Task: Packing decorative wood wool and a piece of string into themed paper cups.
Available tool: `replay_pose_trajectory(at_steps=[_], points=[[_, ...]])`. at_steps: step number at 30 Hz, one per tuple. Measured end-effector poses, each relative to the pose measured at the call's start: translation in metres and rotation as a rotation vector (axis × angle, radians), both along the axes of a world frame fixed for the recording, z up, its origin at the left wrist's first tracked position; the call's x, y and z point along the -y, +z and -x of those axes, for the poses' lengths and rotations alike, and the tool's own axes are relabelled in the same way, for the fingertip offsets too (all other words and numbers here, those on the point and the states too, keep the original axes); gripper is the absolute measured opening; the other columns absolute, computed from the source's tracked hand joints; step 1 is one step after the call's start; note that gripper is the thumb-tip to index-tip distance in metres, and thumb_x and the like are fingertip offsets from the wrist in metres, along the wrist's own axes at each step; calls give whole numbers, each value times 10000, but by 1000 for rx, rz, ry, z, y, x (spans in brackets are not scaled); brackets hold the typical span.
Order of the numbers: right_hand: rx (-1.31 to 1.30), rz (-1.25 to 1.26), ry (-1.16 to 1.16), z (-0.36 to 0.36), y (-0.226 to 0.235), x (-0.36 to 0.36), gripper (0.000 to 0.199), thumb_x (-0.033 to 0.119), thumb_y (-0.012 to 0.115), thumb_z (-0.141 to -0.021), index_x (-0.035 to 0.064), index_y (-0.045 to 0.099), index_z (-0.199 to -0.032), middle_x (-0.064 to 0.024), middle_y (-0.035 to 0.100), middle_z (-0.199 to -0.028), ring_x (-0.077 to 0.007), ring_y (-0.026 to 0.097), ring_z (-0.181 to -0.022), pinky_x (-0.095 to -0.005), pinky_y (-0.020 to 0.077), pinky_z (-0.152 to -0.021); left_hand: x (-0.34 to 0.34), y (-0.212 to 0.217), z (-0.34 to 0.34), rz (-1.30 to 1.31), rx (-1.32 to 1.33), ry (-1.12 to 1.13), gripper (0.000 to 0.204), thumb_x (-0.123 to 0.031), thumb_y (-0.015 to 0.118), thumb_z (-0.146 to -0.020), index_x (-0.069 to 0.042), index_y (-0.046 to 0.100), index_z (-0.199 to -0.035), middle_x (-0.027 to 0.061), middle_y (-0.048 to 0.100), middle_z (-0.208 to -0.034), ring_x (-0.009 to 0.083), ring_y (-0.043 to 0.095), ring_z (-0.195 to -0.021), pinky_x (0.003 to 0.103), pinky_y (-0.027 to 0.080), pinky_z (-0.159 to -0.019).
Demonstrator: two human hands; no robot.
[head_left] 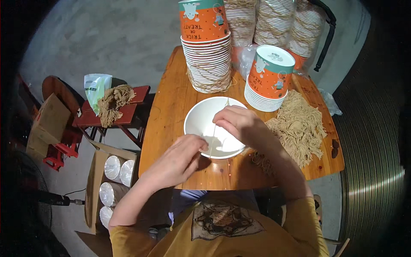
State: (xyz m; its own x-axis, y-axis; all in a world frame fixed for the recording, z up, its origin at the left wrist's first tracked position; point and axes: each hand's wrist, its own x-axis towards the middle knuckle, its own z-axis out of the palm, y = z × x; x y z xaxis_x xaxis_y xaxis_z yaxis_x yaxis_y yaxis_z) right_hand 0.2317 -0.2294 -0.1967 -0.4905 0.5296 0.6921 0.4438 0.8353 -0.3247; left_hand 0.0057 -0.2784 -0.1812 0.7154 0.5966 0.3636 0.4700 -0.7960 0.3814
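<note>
A paper bucket (pixel 195 118) stands mouth up on the wooden table in front of me, its white inside showing. My right hand (pixel 242 124) is over the bucket's right side, thumb and forefinger pinched on a thin light string (pixel 213 136). That string runs down across the opening toward the near rim. At the rim's lower left is my left hand (pixel 182 158), fingers curled close beside the string; whatever they grip is hidden. To the right lies a heap of tan strings (pixel 299 128), with a few loose strings (pixel 262 162) near my right forearm.
Upside-down orange and teal buckets form a short stack (pixel 272 79) and a tall string-wrapped stack (pixel 205 55). More wrapped stacks (pixel 274 21) rise behind. Left of the wooden table (pixel 165 107) are a red bench (pixel 128 103) with strings and an open carton (pixel 96 188) of wrapped stacks.
</note>
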Motion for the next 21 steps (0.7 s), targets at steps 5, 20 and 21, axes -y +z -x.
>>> replay_pose_trajectory(at_steps=[5, 20, 21], points=[[-30, 66, -26, 6, 0, 0, 60, 53, 620, -817, 6, 594, -844, -118, 613, -771, -281, 617, -730, -359, 484, -654, -5, -6, -16, 86, 163, 95, 149, -45, 515, -882, -32, 546, -1028, 137, 565, -1023, 337, 561, -989, 405, 458, -846], [121, -73, -273, 0, -4, -5, 66, 87, 640, -780, 38, 604, -805, -90, 600, -737, -273, 576, -718, -366, 467, -664, -7, -14, -14, -56, 123, -69, 92, -38, 597, -800, 4, 552, -868, 131, 521, -807, 312, 519, -835, 396, 463, -744], [172, -75, -285, 1, -4, -5, 56, 91, 638, -778, 47, 606, -790, -82, 599, -733, -263, 560, -713, -360, 456, -666, -7, -14, -13, -56, 122, -67, 92, -38, 597, -800, 4, 552, -868, 131, 521, -807, 312, 519, -835, 396, 463, -744]])
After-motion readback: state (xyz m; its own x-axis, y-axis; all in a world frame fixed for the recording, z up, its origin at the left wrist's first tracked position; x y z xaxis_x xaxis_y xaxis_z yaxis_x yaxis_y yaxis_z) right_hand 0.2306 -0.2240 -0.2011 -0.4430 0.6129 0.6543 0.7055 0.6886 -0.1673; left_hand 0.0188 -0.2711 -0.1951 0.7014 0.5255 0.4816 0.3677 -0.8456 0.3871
